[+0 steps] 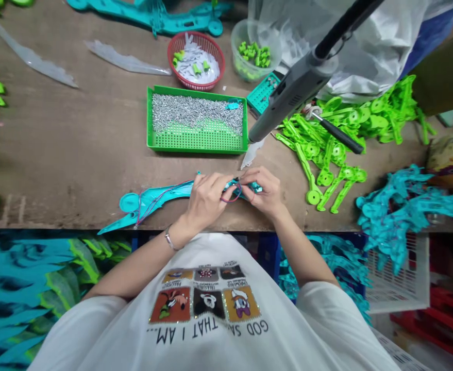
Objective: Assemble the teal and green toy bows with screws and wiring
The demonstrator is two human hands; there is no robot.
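**Left hand [206, 198] and right hand [264, 189] close together over the teal part [168, 194]**

Your left hand is curled down over the teal part, its fingers bent around it and its thumb beside a loop of reddish wire [231, 200]. Your right hand is drawn in tight, thumb and fingertips pinching at that loop; whether they also press on the small dark piece beside them is too small to tell. Your hands are nearly touching.

The teal part lies along the near edge of the workbench [95, 134], stretching from left of centre to the middle of the frame. Its long axis runs nearly level, climbing a little toward the right. Its narrow pointed end faces the lower left, with a round disc [129, 202] just above; its other end lies partly hidden under your right hand. Thin wire also runs along its left half.

Above your hands, a green tray [197, 141] holds silver screws [195, 111]. A grey tool [288, 98] slants down to the tray's right corner, and lime green parts [311, 149] are heaped right of centre.
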